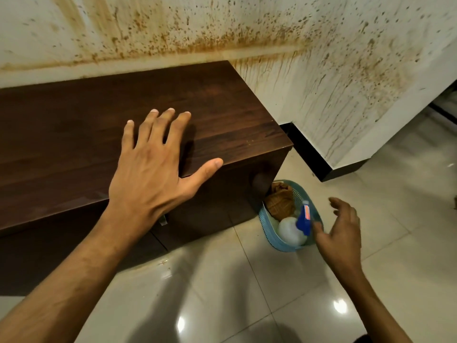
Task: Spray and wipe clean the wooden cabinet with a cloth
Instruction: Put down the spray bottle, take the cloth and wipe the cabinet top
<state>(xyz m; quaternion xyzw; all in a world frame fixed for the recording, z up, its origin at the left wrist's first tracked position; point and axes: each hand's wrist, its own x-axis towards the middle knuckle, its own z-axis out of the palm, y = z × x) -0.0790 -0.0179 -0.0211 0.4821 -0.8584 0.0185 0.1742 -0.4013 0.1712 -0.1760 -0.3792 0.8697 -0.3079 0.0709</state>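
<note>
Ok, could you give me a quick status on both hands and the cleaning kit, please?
Left hand open, over cabinet top. Right hand open, beside spray bottle. Bottle and brown cloth in blue basket. Nothing blocking.

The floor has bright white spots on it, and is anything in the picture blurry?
Head view: the spots are lamp glare on the glossy floor tiles; the right hand and spray bottle look slightly motion-blurred; the left hand casts a shadow on the wooden cabinet.

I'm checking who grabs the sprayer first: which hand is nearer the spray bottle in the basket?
Right. The right hand hovers open just beside the spray bottle in the blue basket; the left hand lies flat on the wooden cabinet, farther away.
</note>
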